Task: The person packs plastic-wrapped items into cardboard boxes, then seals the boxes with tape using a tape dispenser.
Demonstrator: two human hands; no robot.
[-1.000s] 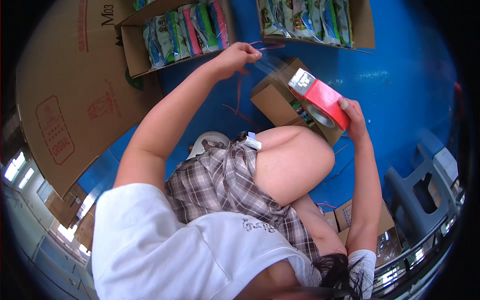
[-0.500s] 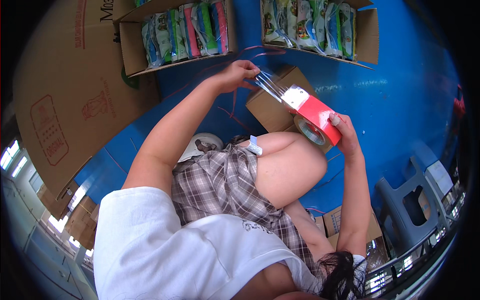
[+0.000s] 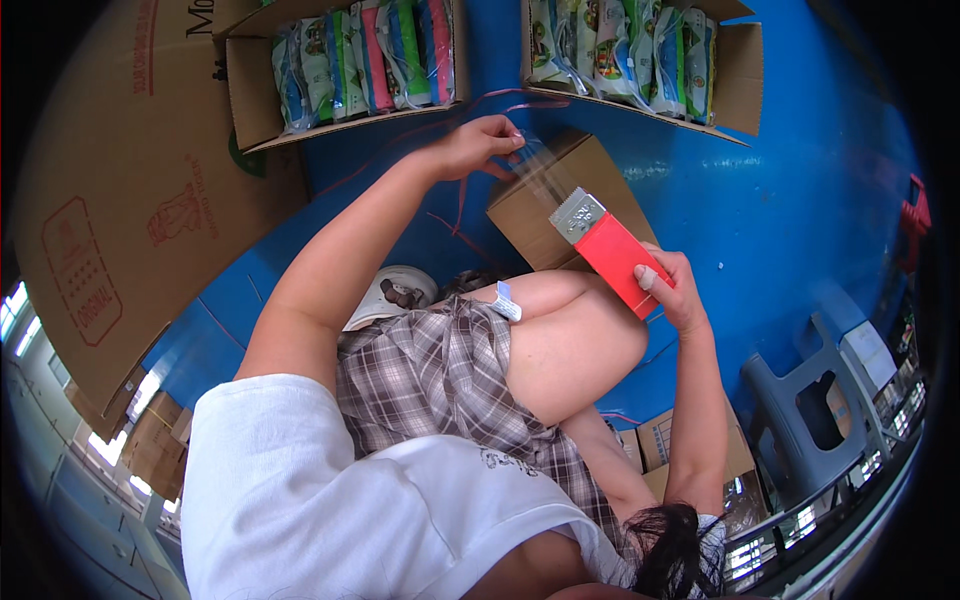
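My right hand (image 3: 674,290) grips a red tape dispenser (image 3: 618,258) with a toothed metal plate (image 3: 578,215) at its upper end. A clear strip of packing tape (image 3: 540,168) stretches from the dispenser to my left hand (image 3: 484,146), whose fingertips pinch its free end. Beneath the tape, a small brown cardboard box (image 3: 545,215) sits on the blue floor, partly covered by the dispenser. The tape roll is hidden behind the dispenser's red side.
Two open cartons, one at the upper left (image 3: 350,125) and one at the upper right (image 3: 740,80), hold several colourful packets. A large cardboard sheet (image 3: 130,130) stands at the left. At the lower right is a grey plastic stool (image 3: 800,400). Pink string (image 3: 462,215) trails across the blue floor.
The dispenser has turned in my right hand, so its red side and metal plate face up and the tape roll no longer shows. My left hand has hardly moved.
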